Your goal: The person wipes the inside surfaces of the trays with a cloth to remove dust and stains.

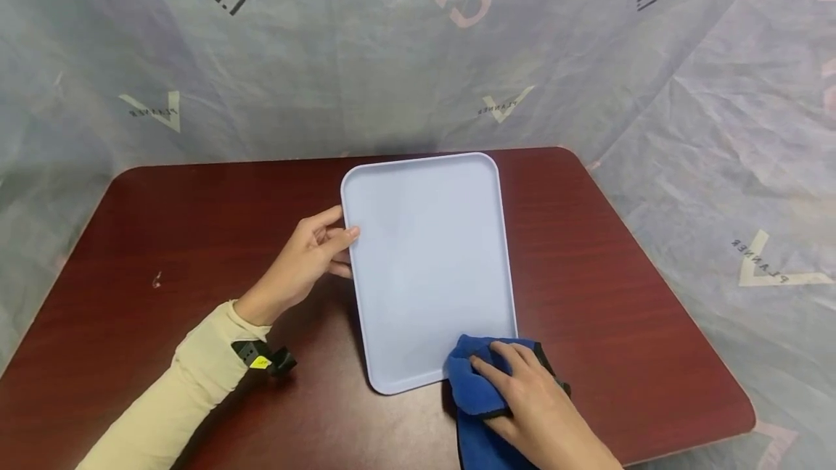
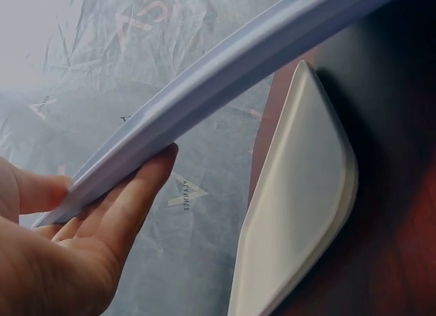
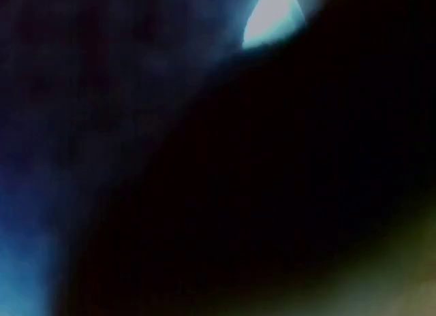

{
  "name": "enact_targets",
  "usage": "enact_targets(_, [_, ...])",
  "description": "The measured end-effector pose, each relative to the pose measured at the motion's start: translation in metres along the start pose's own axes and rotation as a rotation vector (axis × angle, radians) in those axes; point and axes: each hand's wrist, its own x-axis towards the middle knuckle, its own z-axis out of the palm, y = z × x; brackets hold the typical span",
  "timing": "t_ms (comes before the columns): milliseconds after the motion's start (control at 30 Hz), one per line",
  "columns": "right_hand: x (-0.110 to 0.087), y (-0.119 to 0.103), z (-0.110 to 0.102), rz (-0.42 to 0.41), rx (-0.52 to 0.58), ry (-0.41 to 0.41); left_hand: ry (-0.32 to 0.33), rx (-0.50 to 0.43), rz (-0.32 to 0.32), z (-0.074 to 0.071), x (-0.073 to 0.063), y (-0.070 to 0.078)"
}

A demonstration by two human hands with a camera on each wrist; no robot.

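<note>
A pale blue rectangular tray (image 1: 427, 267) is held raised and tilted above the table. My left hand (image 1: 303, 256) grips its left edge, thumb on the inner side and fingers underneath; the left wrist view shows this hand (image 2: 82, 234) from below, at the tray's rim (image 2: 184, 91). At the near right corner, my right hand (image 1: 529, 397) grips a blue cloth (image 1: 473, 383) with a dark border, folded over the tray's edge there. Part of the cloth hangs down below the hand. The right wrist view is mostly dark and blurred.
Under the raised tray, a second, off-white tray (image 2: 293, 186) lies on the table in the left wrist view; the held tray hides it from the head view. The dark red table (image 1: 614, 289) has rounded corners. Grey printed sheeting (image 1: 326, 56) hangs behind and at the sides.
</note>
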Motion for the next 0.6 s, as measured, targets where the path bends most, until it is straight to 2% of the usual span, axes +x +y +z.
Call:
enact_targets(100, [0.006,-0.013,0.011,-0.036,-0.003,0.003,0.025,0.01,-0.021,-0.008,-0.002,-0.005])
enact_targets(300, [0.018,-0.035,0.032,-0.044,-0.106,0.011,0.084,0.009,-0.038,-0.029,-0.007,-0.014])
enact_targets(467, [0.028,-0.033,0.027,-0.087,-0.064,-0.002,0.086,-0.024,-0.054,-0.049,-0.011,-0.021])
enact_targets(533, [0.029,-0.031,0.021,-0.081,-0.034,0.03,0.092,-0.034,-0.066,-0.06,-0.012,-0.023])
enact_targets(600, [0.029,-0.027,0.015,-0.055,-0.03,0.106,0.11,-0.059,-0.078,-0.073,-0.014,-0.023])
